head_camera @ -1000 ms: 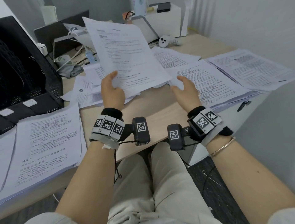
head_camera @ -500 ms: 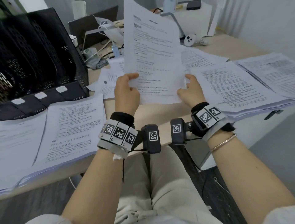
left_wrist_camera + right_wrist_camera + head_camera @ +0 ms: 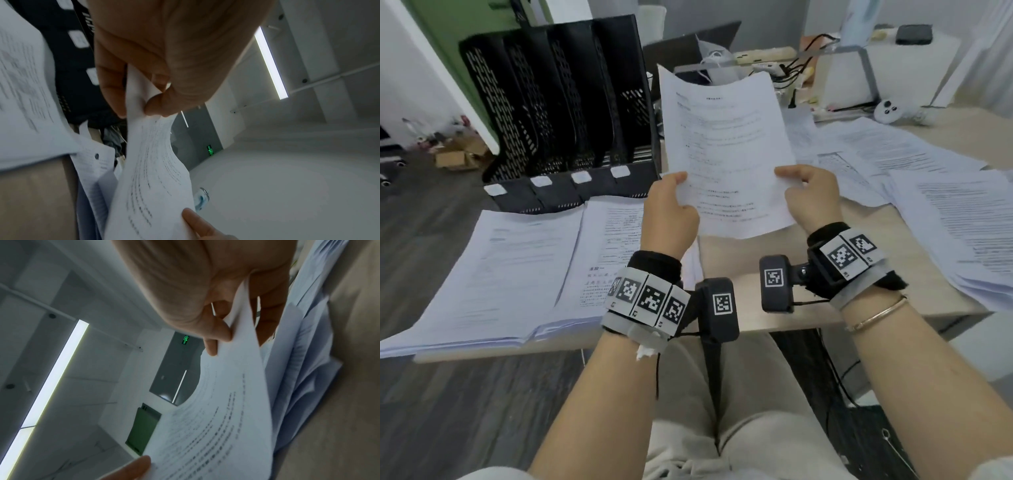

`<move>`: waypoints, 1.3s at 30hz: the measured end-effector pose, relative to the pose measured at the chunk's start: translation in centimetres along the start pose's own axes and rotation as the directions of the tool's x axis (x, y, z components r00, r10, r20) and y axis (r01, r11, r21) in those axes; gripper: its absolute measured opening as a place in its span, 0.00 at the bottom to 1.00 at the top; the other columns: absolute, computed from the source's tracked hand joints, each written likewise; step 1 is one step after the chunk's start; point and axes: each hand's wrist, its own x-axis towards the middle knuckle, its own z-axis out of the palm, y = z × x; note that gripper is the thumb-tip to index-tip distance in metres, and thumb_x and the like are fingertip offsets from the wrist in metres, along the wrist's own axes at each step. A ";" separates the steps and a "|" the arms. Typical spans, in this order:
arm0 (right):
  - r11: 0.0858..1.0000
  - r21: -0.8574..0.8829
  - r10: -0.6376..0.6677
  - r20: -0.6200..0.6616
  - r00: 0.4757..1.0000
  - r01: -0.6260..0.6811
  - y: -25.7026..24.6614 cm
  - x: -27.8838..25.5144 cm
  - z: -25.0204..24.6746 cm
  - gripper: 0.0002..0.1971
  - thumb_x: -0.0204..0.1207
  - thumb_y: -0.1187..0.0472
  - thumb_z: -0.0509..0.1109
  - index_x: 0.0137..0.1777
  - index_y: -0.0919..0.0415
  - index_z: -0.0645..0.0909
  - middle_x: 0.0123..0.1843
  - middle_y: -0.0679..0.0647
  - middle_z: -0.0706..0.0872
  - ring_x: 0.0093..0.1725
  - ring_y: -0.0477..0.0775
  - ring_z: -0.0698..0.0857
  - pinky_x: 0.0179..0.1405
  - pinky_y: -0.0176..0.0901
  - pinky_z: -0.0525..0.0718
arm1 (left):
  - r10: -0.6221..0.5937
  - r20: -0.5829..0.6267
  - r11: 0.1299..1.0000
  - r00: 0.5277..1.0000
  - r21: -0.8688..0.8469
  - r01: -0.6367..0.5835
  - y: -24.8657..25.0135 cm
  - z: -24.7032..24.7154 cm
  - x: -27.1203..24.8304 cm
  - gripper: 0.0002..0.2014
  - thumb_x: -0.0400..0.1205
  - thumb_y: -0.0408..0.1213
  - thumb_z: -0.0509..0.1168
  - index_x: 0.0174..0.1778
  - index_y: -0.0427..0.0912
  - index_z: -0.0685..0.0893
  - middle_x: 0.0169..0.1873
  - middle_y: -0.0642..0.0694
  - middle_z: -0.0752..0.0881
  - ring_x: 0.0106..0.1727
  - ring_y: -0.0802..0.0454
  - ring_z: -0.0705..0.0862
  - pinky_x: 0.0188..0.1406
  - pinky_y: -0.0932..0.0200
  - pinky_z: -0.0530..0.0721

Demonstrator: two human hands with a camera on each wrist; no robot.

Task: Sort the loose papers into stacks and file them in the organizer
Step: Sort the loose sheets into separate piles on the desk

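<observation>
Fingers first: the left hand (image 3: 669, 219) has its thumb on the front and curled fingers (image 3: 111, 87) behind, pinching the left edge of a white printed sheet of paper (image 3: 726, 150). The right hand (image 3: 812, 197) does the same on the right edge, with its fingers (image 3: 267, 318) tucked behind the page. So both hands are clamped on that one sheet, which is held upright in the air over the light wooden desk (image 3: 774, 291), just right of the black perforated metal file organizer (image 3: 558, 102).

Progress-wise, I'd say this is mid-sort. Two fairly neat white paper stacks (image 3: 517, 267) sit side by side at the near left of the desk, right in front of the organizer. On the right there's a messier spread of overlapping printed pages (image 3: 893, 161) that looks unsorted. The organizer's slots look empty from here, so the filing part hasn't started as far as I can see.

Writing: the pages are dense printed text, too blurry to read. The organizer has four small white label tabs (image 3: 580, 177) along its front, and they look blank. The wrist bands carry black and white square marker codes (image 3: 650, 299), with no brand I can make out.
</observation>
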 end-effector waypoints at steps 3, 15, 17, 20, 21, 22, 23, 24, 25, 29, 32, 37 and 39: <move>0.999 -0.009 -0.052 0.044 0.998 0.052 -1.2 -0.2 2.5 0.27 0.69 0.81 0.53 0.60 0.60 0.84 0.63 0.53 0.83 0.67 0.50 0.78 0.70 0.42 0.75 | -0.090 -0.008 0.996 0.996 0.020 0.090 -2.0 -2.5 0.0 0.27 0.79 0.22 0.55 0.75 0.41 0.70 0.74 0.46 0.71 0.74 0.51 0.70 0.60 0.69 0.69; 0.997 0.018 -0.071 0.173 0.982 0.069 -3.6 -2.4 8.7 0.25 0.70 0.79 0.55 0.56 0.57 0.86 0.61 0.53 0.85 0.64 0.51 0.81 0.59 0.38 0.80 | -0.259 -0.050 0.965 0.964 0.018 0.261 -7.9 -8.5 -1.7 0.17 0.78 0.26 0.61 0.61 0.40 0.85 0.58 0.38 0.84 0.59 0.42 0.83 0.59 0.57 0.80; 0.996 0.017 -0.094 0.192 0.977 0.093 -4.0 -2.6 9.0 0.24 0.71 0.78 0.55 0.56 0.58 0.86 0.61 0.53 0.85 0.64 0.51 0.81 0.58 0.37 0.79 | -0.257 -0.075 0.966 0.963 0.014 0.259 -8.6 -9.0 -1.8 0.21 0.77 0.22 0.56 0.60 0.41 0.85 0.59 0.38 0.83 0.58 0.43 0.82 0.55 0.59 0.79; 0.988 0.063 -0.151 0.243 0.958 0.140 -5.2 -3.1 9.7 0.21 0.72 0.77 0.59 0.56 0.56 0.86 0.58 0.52 0.85 0.62 0.52 0.82 0.62 0.43 0.82 | -0.271 -0.162 0.963 0.949 -0.036 0.269 -9.7 -10.6 -1.6 0.26 0.74 0.18 0.51 0.60 0.42 0.85 0.61 0.39 0.82 0.51 0.44 0.84 0.46 0.57 0.83; 0.985 0.073 -0.171 0.272 0.947 0.157 -5.7 -3.2 10.0 0.20 0.73 0.76 0.61 0.56 0.56 0.86 0.57 0.53 0.85 0.60 0.52 0.83 0.60 0.43 0.83 | -0.269 -0.210 0.963 0.940 -0.039 0.267 -10.1 -11.4 -1.4 0.27 0.73 0.17 0.51 0.60 0.41 0.85 0.61 0.39 0.82 0.53 0.40 0.84 0.50 0.53 0.84; 0.982 0.086 -0.188 0.308 0.933 0.169 -6.2 -3.4 10.4 0.19 0.73 0.75 0.63 0.56 0.56 0.86 0.56 0.55 0.86 0.56 0.52 0.84 0.54 0.41 0.84 | -0.271 -0.262 0.962 0.926 -0.046 0.268 -10.4 -12.1 -1.2 0.27 0.73 0.17 0.50 0.61 0.40 0.85 0.61 0.39 0.82 0.58 0.38 0.83 0.57 0.50 0.83; 0.979 0.104 -0.201 0.345 0.917 0.175 -6.7 -3.7 10.8 0.18 0.73 0.74 0.64 0.56 0.56 0.86 0.55 0.56 0.86 0.52 0.51 0.85 0.47 0.37 0.84 | -0.270 -0.313 0.962 0.910 -0.057 0.266 -10.8 -13.0 -1.0 0.28 0.72 0.17 0.50 0.61 0.39 0.85 0.62 0.39 0.82 0.62 0.39 0.81 0.63 0.50 0.81; 0.976 0.126 -0.211 0.374 0.903 0.176 -7.1 -3.9 11.3 0.17 0.74 0.74 0.65 0.56 0.56 0.85 0.54 0.57 0.86 0.49 0.51 0.85 0.42 0.35 0.84 | -0.272 -0.358 0.962 0.893 -0.070 0.265 -11.0 -13.7 -0.8 0.28 0.72 0.16 0.50 0.62 0.38 0.84 0.63 0.40 0.81 0.64 0.41 0.79 0.66 0.53 0.78; 0.974 0.142 -0.220 0.394 0.892 0.177 -7.6 -4.1 11.7 0.16 0.74 0.74 0.66 0.56 0.56 0.85 0.54 0.57 0.87 0.47 0.51 0.86 0.40 0.36 0.85 | -0.275 -0.390 0.961 0.879 -0.081 0.264 -11.1 -14.4 -0.7 0.28 0.72 0.16 0.49 0.62 0.38 0.84 0.63 0.41 0.81 0.65 0.44 0.78 0.67 0.57 0.76; 0.976 0.156 -0.209 0.461 0.862 0.153 -8.6 -4.7 12.5 0.17 0.75 0.76 0.65 0.55 0.56 0.84 0.52 0.57 0.87 0.45 0.49 0.85 0.36 0.33 0.86 | -0.271 -0.449 0.963 0.851 -0.125 0.241 -11.4 -16.2 -0.8 0.27 0.73 0.17 0.49 0.62 0.39 0.83 0.62 0.42 0.81 0.65 0.46 0.79 0.65 0.52 0.80; 0.982 0.085 -0.188 0.471 0.862 0.167 -8.4 -4.4 12.6 0.19 0.73 0.77 0.64 0.56 0.56 0.85 0.48 0.58 0.83 0.42 0.51 0.82 0.32 0.33 0.84 | -0.270 -0.416 0.963 0.868 -0.124 0.240 -11.4 -16.4 -1.3 0.28 0.71 0.16 0.50 0.60 0.42 0.84 0.59 0.43 0.81 0.61 0.48 0.79 0.61 0.51 0.82; 0.978 -0.016 -0.183 0.411 0.893 0.207 -7.8 -4.3 12.6 0.24 0.67 0.79 0.61 0.50 0.50 0.86 0.54 0.72 0.85 0.49 0.68 0.84 0.48 0.53 0.85 | -0.280 -0.241 0.960 0.929 -0.041 0.279 -12.0 -15.7 -2.3 0.25 0.72 0.18 0.53 0.54 0.45 0.85 0.40 0.47 0.79 0.45 0.47 0.79 0.40 0.59 0.80; 0.974 -0.034 -0.188 0.422 0.887 0.223 -8.1 -4.7 12.8 0.25 0.67 0.79 0.60 0.50 0.50 0.87 0.55 0.71 0.85 0.54 0.69 0.83 0.56 0.58 0.85 | -0.302 -0.221 0.953 0.927 -0.032 0.303 -12.5 -15.7 -2.4 0.25 0.73 0.17 0.53 0.55 0.45 0.85 0.53 0.38 0.83 0.48 0.44 0.81 0.39 0.60 0.80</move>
